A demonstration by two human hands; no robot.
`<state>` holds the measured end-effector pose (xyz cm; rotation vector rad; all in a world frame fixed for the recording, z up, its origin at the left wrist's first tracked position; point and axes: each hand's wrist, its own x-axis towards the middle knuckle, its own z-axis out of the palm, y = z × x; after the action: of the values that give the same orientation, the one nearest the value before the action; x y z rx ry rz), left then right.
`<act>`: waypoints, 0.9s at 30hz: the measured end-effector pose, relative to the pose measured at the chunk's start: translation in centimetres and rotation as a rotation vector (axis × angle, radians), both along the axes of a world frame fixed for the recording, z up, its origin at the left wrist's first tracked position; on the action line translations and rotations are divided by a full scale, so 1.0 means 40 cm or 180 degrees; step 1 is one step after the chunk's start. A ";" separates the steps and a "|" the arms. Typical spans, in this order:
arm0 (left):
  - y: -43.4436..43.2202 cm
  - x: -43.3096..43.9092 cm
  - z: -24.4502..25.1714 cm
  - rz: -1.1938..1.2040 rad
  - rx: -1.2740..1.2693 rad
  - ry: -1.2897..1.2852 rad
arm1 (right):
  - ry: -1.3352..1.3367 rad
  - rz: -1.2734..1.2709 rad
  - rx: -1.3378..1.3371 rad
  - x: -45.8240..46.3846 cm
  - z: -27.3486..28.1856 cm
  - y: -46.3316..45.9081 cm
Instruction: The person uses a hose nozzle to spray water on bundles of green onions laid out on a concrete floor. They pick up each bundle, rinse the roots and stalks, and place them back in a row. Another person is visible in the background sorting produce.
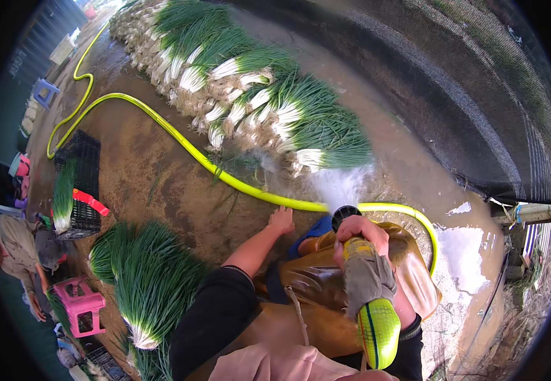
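My right hand (365, 233) grips a black-tipped spray nozzle (345, 213) on a yellow hose (251, 189); grey cloth (367, 278) wraps the hose just behind my grip. A wide white water jet (342, 183) leaves the nozzle toward the nearest bundles of green onions (325, 155). These bundles lie in a long heap, white stems and roots to the left, green leaves to the right. Near the hose where it crosses the floor is my left hand (281, 221); its fingers are partly hidden, and I cannot tell whether it touches the hose. A brown waterproof apron (313, 281) covers my legs.
More green onions (154, 281) lie at lower left, beside a pink plastic stool (79, 305). A black crate (82, 209) holds a bundle. Another person (18, 252) bends at the far left. Behind is a blue stool (44, 94). Dark netting (428, 81) borders the wet floor at right.
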<state>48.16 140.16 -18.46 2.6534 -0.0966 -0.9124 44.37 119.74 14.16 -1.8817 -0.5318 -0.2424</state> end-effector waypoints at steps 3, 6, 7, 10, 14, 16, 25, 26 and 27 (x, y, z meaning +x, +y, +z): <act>-0.064 0.088 -0.049 -0.0189 -0.0132 -0.0528 | -0.0388 -0.0755 -0.0023 0.022 -0.007 -0.094; -0.010 0.060 -0.112 -0.0473 0.0429 -0.1055 | -0.0279 -0.1357 -0.0138 0.030 -0.028 -0.147; -0.017 0.052 -0.117 -0.0539 0.0431 -0.1001 | -0.0430 -0.1459 -0.0141 0.035 -0.020 -0.168; -0.017 -0.017 -0.098 -0.0652 0.0420 -0.0782 | -0.0235 -0.1610 -0.0195 0.015 -0.022 -0.239; 0.004 0.089 0.006 -0.0729 0.0332 0.0574 | -0.0417 -0.1631 -0.0106 0.015 -0.018 -0.293; -0.037 0.221 0.021 -0.0485 -0.0439 -0.2088 | -0.0473 -0.1489 -0.0084 0.021 -0.025 -0.296; -0.177 0.473 -0.002 -0.0652 0.0147 -0.0974 | -0.0356 -0.1464 0.0013 0.013 -0.001 -0.223; -0.201 0.471 0.037 -0.0563 -0.0222 -0.0681 | -0.0299 -0.1449 0.0017 0.003 -0.004 -0.229; -0.204 0.467 0.073 -0.0432 -0.0550 -0.0393 | -0.0369 -0.1345 0.0099 0.001 -0.008 -0.224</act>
<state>66.83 131.98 -15.56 2.5636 -0.3718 -0.7432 44.42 110.76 13.83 -1.9431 -0.1989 -0.6364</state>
